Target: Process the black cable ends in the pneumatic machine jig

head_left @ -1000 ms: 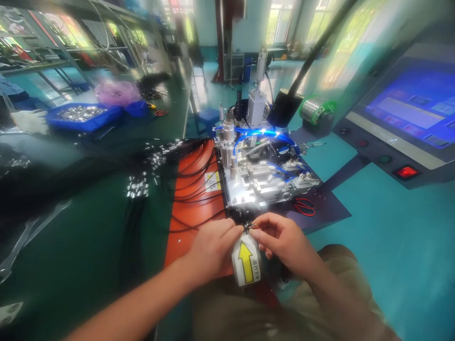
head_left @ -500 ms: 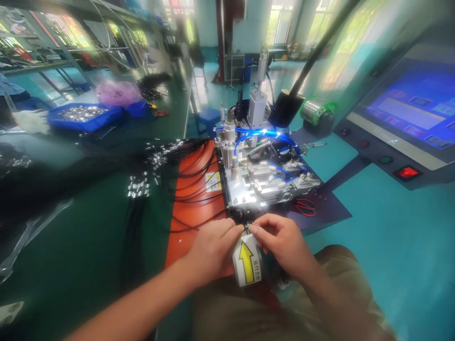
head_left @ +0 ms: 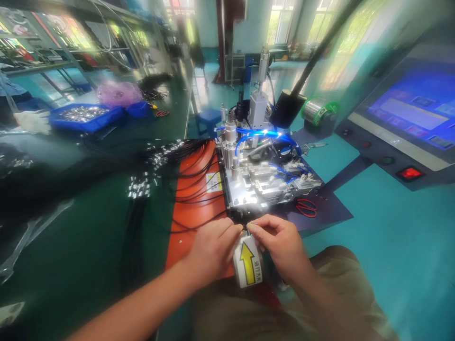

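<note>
My left hand (head_left: 216, 244) and my right hand (head_left: 279, 241) meet at the front edge of a metal machine (head_left: 263, 184) with blue tubes. Thumb and forefinger of each are pinched together, their tips almost touching. Whatever lies between the fingertips is too small to make out. Just below them is a white metal cover (head_left: 248, 263) with a yellow arrow label. Black cables run from the machine's left side across an orange panel (head_left: 192, 199).
Red-handled scissors (head_left: 306, 208) lie right of the machine, under a control screen (head_left: 412, 109). On the green table (head_left: 95, 227) are a blue tray (head_left: 85, 118) of metal parts, dark cable bundles and a wrench (head_left: 28, 241). A white-gloved hand (head_left: 32, 121) is at far left.
The view has shifted very slightly. Both hands keep nearly the same pinched pose, with the fingertips a little to the left.
</note>
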### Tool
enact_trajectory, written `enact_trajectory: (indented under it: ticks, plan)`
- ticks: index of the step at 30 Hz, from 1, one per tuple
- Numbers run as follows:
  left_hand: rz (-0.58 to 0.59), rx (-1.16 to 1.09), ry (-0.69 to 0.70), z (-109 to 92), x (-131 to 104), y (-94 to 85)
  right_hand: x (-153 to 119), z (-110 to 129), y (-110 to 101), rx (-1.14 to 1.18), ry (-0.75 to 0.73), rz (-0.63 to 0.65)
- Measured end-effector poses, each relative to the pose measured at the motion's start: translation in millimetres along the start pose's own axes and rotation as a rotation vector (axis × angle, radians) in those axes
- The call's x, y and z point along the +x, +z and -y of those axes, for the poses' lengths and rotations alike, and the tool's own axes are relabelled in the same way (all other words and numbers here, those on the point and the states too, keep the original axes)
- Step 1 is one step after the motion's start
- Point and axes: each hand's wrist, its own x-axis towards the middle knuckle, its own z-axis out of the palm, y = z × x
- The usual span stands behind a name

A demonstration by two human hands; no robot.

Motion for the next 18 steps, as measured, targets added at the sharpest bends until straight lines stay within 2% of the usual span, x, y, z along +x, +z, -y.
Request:
enact_trajectory:
  ticks: [6, 15, 18]
  plan:
    - [0.039, -0.033, -0.021, 1.3, -0.1, 1.5, 0.5, -4.1, 0.7, 0.019, -0.020, -0.029]
    - [0.068, -0.107, 0.036, 0.3, 1.9, 1.0, 1.1, -7.2, 8.5, 0.066, -0.073, -0.030]
    - [0.083, -0.093, 0.037, -0.2, 2.7, 0.4, 0.3, -6.1, 3.8, 0.041, -0.040, -0.005]
